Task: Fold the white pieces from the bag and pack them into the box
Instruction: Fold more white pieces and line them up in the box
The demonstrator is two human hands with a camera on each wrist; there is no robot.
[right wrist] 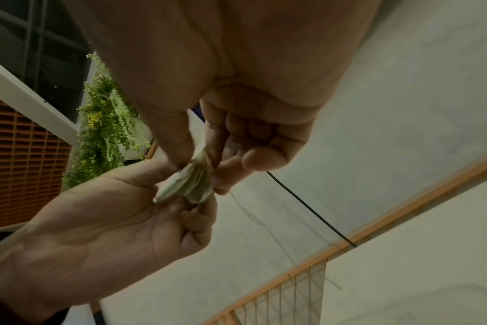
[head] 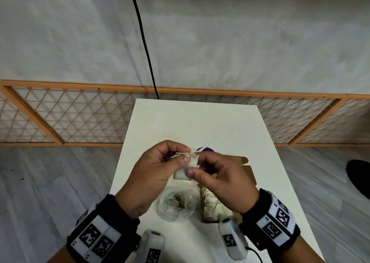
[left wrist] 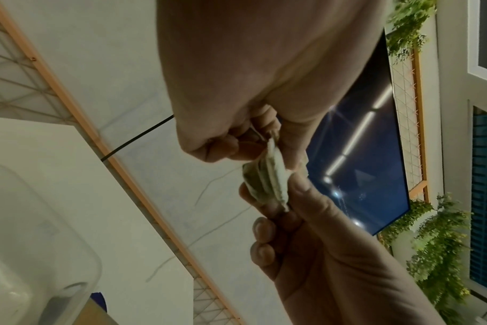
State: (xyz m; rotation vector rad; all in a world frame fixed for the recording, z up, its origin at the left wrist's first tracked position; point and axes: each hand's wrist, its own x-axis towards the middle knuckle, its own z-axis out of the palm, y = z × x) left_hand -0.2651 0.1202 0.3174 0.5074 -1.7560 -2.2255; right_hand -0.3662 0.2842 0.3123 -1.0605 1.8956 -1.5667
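Both hands hold one white piece [head: 185, 169], a small tea-bag-like pouch with a thin string [head: 181, 154], above the table. My left hand [head: 160, 168] pinches its upper part and the string between thumb and fingers. At the lower right corner my right hand [head: 216, 174] pinches the pouch. In the left wrist view the white piece [left wrist: 267, 178] shows edge-on and folded, and the white piece [right wrist: 189, 182] looks the same in the right wrist view. A clear plastic bag [head: 176, 204] with more pieces lies below the hands. The brown cardboard box [head: 248, 172], holding several white pieces [head: 210, 206], stands to its right.
The white table [head: 200, 122] is narrow, with floor on both sides. A purple object [head: 206, 149] peeks out behind the hands. A black cable [head: 144, 42] hangs beyond the far edge, before a wooden lattice screen [head: 80, 114]. A dark object [head: 360, 174] sits at the right.
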